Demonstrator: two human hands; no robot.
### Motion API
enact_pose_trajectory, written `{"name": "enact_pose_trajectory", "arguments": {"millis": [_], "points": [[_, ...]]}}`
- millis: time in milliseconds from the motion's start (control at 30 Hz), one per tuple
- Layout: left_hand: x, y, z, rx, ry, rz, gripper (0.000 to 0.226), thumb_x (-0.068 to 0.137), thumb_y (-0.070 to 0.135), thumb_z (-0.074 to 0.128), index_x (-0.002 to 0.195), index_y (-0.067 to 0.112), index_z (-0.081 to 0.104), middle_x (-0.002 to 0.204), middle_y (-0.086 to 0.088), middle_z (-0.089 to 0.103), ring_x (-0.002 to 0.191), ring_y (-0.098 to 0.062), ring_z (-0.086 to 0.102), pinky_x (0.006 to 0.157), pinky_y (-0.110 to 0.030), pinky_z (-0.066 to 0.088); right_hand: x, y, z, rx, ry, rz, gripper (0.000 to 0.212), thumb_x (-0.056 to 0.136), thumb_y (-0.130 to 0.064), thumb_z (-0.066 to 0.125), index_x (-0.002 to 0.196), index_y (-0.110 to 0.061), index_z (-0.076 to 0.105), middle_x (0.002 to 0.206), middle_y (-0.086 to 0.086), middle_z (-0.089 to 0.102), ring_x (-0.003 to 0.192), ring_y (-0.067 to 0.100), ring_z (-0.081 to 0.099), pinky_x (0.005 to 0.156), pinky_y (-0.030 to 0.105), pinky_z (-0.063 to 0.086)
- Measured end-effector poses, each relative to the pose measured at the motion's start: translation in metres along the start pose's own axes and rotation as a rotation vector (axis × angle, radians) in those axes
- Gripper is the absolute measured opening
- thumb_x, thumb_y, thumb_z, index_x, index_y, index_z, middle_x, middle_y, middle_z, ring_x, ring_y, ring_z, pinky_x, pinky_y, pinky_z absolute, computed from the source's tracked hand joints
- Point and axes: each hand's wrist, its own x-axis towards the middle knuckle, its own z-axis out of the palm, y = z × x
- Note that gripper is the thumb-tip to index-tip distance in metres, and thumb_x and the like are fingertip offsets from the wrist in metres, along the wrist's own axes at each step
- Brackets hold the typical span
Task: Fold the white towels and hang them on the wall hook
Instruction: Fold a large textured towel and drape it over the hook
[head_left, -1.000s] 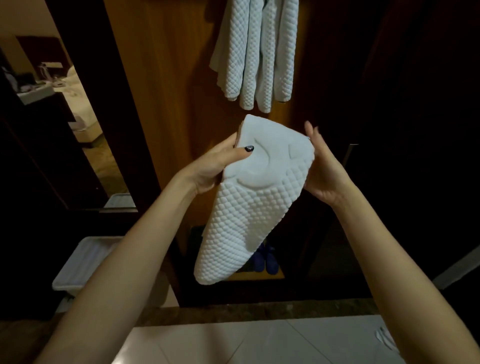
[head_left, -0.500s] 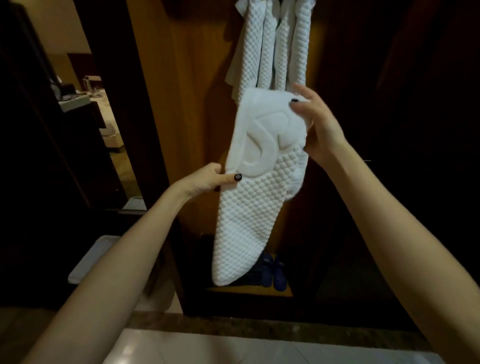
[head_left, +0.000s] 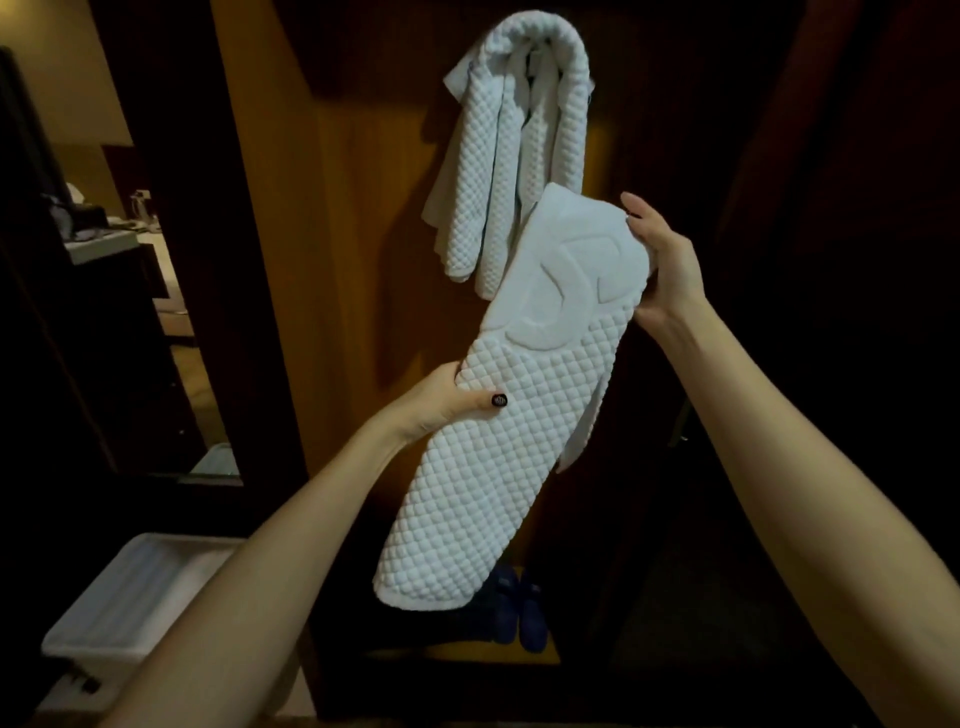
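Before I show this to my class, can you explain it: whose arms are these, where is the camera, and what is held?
There is no machine here: a person wears one camera on the head, looking forward and down, so both bare arms are the wearer's own. The left hand grips the middle of a folded white towel, and the right hand holds its upper end. A bundle of towels already hangs on the wooden wall; the hook is hidden under it. Below are a white plastic bin and blue slippers.
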Motion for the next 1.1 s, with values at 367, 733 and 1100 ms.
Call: {"name": "enact_pose_trajectory", "arguments": {"millis": [367, 733, 1100], "points": [[0.087, 0.047, -0.104, 0.165, -0.133, 0.031, 0.055, 0.066, 0.029, 0.081, 0.117, 0.026, 0.061, 0.117, 0.006, 0.068, 0.109, -0.01, 0.064, 0.09, -0.025, 0.052, 0.089, -0.045, 0.024, -0.237, 0.137, -0.347, 0.046, 0.09, -0.005, 0.056, 0.127, -0.031, 0.053, 0.128, 0.017, 0.056, 0.101, 0.028, 0.068, 0.081, 0.041, 0.059], [0.18, 0.171, -0.23, 0.229, 0.007, 0.352, 0.063, 0.052, 0.051, 0.087, 0.102, 0.018, 0.07, 0.101, -0.003, 0.074, 0.09, -0.018, 0.071, 0.066, -0.025, 0.056, 0.165, -0.075, 0.03, -0.596, 0.218, -0.713, 0.03, 0.087, -0.02, 0.064, 0.117, -0.018, 0.06, 0.11, -0.002, 0.061, 0.085, 0.005, 0.06, 0.072, 0.028, 0.051], [0.281, 0.238, -0.307, 0.125, 0.005, 0.398, 0.043, 0.067, 0.048, 0.083, 0.1, 0.021, 0.075, 0.107, -0.005, 0.073, 0.098, -0.021, 0.07, 0.069, -0.029, 0.057, 0.266, -0.136, 0.064, -0.891, 0.163, -0.837, 0.033, 0.095, -0.039, 0.055, 0.126, -0.026, 0.051, 0.12, -0.006, 0.056, 0.1, 0.01, 0.06, 0.079, 0.022, 0.05]]}}
